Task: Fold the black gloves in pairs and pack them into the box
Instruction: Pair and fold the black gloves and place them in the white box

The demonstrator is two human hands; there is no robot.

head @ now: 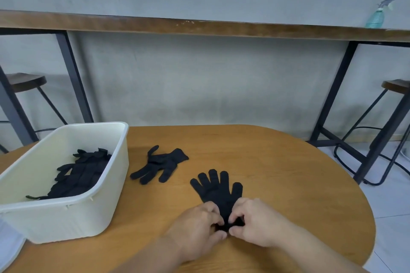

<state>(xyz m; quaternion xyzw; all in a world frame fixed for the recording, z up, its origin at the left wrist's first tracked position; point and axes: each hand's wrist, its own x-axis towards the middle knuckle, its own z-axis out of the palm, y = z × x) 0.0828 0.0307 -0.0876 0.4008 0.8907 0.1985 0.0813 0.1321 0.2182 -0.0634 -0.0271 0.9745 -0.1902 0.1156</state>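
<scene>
Black knit glove [218,190], flat on counter [288,184], fingers spread away; cuff pinched by left hand [197,230] and right hand [255,221].

The wooden surface [288,173] lies bare to the right of the flat glove [218,188] and along its far edge, so a hand could pass freely there. On the left the cream box [66,217] stands tall-walled, blocking a low sweep from that side; its open top is reachable from above, with a heap of gloves [82,173] filling its right part and bare floor on its left. A loose glove pair [162,164] lies between box and flat glove, with narrow strips of bare wood on both sides. Both hands crowd the flat glove's cuff.
</scene>
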